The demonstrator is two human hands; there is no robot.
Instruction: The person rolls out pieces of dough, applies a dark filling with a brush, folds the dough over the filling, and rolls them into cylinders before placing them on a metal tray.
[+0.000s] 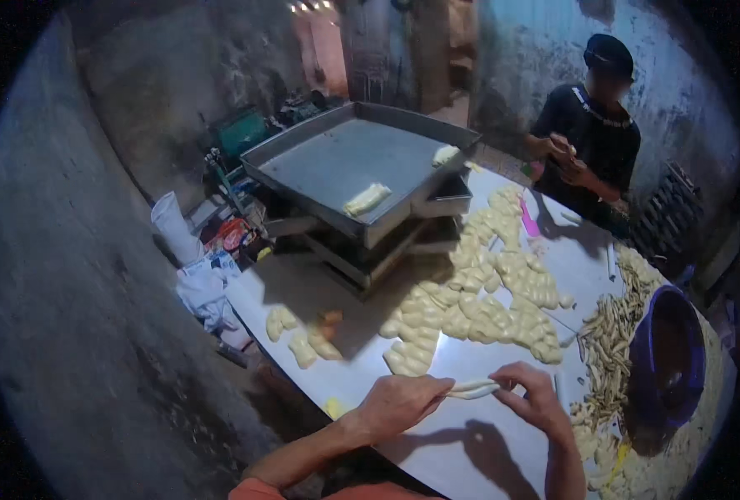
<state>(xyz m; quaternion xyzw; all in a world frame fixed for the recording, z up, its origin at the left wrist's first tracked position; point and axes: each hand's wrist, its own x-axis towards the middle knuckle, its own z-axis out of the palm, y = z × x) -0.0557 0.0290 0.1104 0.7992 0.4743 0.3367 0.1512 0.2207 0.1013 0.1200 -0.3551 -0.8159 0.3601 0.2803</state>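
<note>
- Dough strip, pale and thin, is stretched level between both hands just above the white bench, on the near side of the big heap of dough pieces.
- Left hand: its grip is clamped together on the left end of the dough strip, knuckles up.
- Right hand: its grip is pinched on the right end of the strip, fingers curled over it.
- Heap of dough pieces spreads across the bench's middle; a smaller cluster of dough lumps lies to its left, well apart.
- Stacked metal trays stand beyond the heap; two shaped dough pieces rest on the top tray.
- Purple bucket sits right of the heap, with a pile of thin pale sticks between them.
- Another person in dark clothes stands at the far side of the bench, hands together.
</note>
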